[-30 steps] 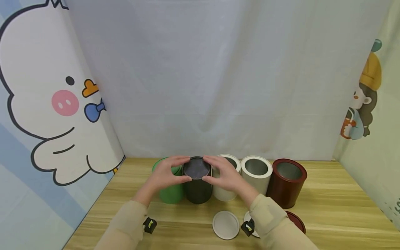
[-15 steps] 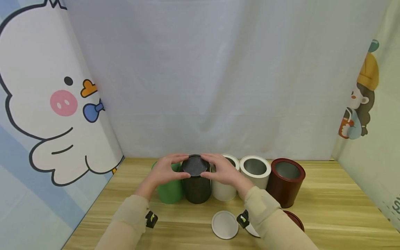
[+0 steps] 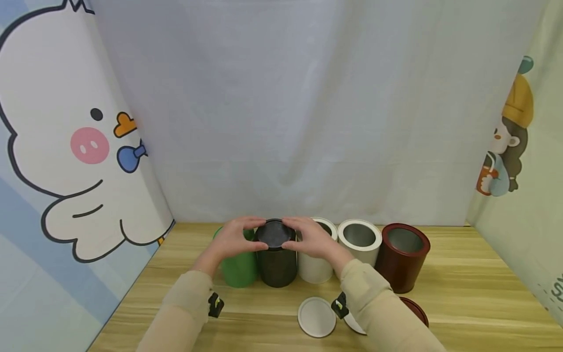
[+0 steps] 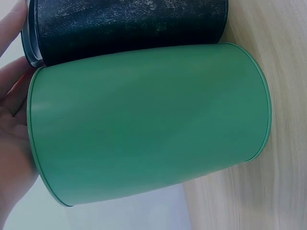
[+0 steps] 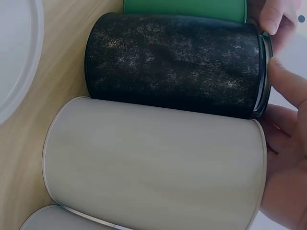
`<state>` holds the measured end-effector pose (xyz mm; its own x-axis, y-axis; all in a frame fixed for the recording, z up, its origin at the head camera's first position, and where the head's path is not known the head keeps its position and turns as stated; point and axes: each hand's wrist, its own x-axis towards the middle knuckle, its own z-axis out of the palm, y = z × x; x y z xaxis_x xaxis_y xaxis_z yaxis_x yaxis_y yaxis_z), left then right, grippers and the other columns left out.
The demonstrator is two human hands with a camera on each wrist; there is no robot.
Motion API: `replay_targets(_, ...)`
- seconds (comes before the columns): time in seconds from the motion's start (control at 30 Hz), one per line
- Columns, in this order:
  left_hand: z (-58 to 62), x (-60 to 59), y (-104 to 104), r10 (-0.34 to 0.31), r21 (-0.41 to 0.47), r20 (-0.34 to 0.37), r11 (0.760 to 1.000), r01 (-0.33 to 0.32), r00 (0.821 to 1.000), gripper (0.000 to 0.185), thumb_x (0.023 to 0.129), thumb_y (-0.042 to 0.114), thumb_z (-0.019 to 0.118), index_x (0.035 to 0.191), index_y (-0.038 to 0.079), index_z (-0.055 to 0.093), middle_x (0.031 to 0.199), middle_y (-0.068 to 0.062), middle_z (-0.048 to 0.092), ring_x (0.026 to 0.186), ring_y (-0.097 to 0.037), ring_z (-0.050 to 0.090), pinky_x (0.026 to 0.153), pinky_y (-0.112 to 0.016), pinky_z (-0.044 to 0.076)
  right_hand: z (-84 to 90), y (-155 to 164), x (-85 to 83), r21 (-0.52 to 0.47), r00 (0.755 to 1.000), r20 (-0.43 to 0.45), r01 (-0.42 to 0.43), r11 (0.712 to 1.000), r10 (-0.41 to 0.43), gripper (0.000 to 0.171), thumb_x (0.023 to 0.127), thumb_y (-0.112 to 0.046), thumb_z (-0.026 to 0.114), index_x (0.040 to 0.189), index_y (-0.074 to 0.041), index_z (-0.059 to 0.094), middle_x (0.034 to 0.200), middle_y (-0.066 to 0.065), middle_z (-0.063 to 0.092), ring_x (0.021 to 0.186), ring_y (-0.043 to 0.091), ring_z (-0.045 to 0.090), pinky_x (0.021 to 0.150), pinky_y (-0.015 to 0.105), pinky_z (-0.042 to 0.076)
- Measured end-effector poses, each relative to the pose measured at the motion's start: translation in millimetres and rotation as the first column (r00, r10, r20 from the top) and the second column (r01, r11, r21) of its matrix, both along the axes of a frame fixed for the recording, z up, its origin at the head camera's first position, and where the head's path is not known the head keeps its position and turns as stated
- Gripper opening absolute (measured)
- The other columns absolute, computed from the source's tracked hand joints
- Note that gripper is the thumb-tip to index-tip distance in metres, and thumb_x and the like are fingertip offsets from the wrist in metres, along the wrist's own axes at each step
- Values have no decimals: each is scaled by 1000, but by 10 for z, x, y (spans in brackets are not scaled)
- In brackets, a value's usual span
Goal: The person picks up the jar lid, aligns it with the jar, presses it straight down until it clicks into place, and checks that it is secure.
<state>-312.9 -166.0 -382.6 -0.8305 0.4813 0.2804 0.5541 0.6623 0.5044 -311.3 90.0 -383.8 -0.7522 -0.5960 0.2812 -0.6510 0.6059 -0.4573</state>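
Five round tins stand in a row near the back edge of the wooden table point(image 3: 462, 293), low in the middle of the head view, and both hands meet over the second from the left, the black tin point(image 3: 276, 264). A black lid point(image 3: 275, 234) sits on its mouth, and the fingers are curled round the lid's rim from opposite sides: the left hand point(image 3: 233, 239) from the left, the right hand point(image 3: 311, 239) from the right, thumbs toward the camera and fingertips wrapping the far edge. This two-sided hold looks suited to keeping the lid level and centred on the tin's mouth; whether it is fully seated I cannot tell. The right wrist view shows fingertips point(image 5: 276, 19) at the lid's edge, at the right of that frame. The tins stand so close that the left hand reaches over the green tin point(image 3: 239, 269), which touches the black one, and the right hand lies across the top of the first white tin point(image 3: 313, 269), hiding most of its opening. Further right stand a second white tin point(image 3: 359, 242) and a dark red tin point(image 3: 402, 256), both open, with bare metal inside. In front of the row, at the bottom centre of the frame, a white lid point(image 3: 316, 317) lies flat; a second pale lid and a dark red lid point(image 3: 415, 310) peek out from under the right sleeve. Both forearms, in beige sleeves, rise from the bottom edge and converge on the black tin, wrists low and raised only slightly above the table.
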Motion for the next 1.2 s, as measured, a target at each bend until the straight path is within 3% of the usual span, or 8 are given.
replay_targets(0.37,0,-29,5,-16,-53,30,998,18,999,67,83,40,81,137,6,61,137,-15,58,129,-38,49,102,-55,43,44,2,13,46,1000,9,-6,999,6,60,93,-25,71,141,5,51,141,22,52,131,40,46,109,52,35)
replay_targets(1.2,50,-38,8,-33,-50,78,998,37,996,66,83,34,81,138,4,59,138,-17,57,130,-39,47,104,-55,41,65,3,-11,96,1000,12,-23,995,22,58,94,-28,66,140,5,52,143,23,50,131,42,45,109,52,34)
